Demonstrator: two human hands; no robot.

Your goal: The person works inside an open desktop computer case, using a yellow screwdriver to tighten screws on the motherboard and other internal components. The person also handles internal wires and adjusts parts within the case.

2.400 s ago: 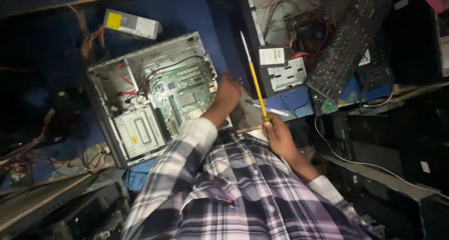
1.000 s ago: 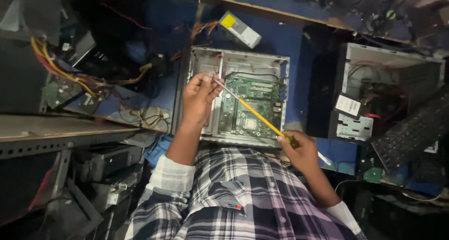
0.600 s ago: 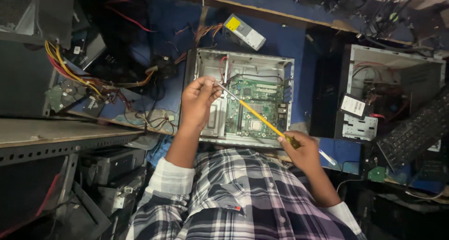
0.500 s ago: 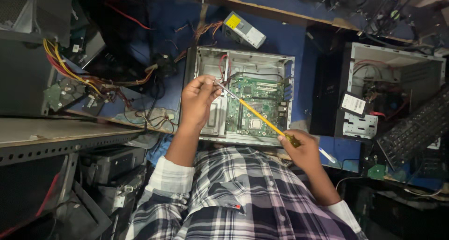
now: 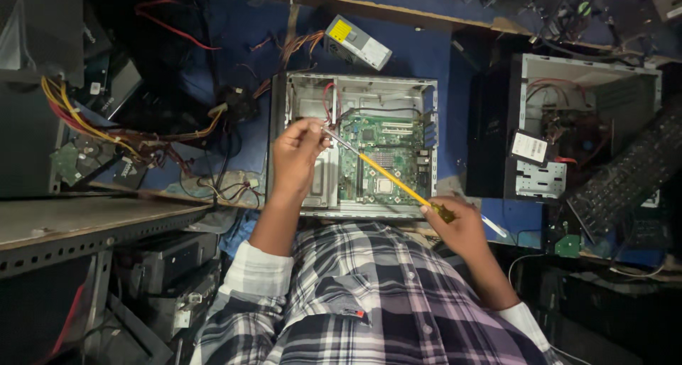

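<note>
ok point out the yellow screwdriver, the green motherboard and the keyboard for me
yellow screwdriver [image 5: 389, 177], head view, on the middle of its yellow shaft
green motherboard [image 5: 380, 141], head view, on the bare board inside the open case
keyboard [image 5: 625, 176], head view, on its black keys at the right

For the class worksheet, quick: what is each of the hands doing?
Left hand: closed, pinching the screwdriver tip.
Right hand: closed on the screwdriver handle.
</note>
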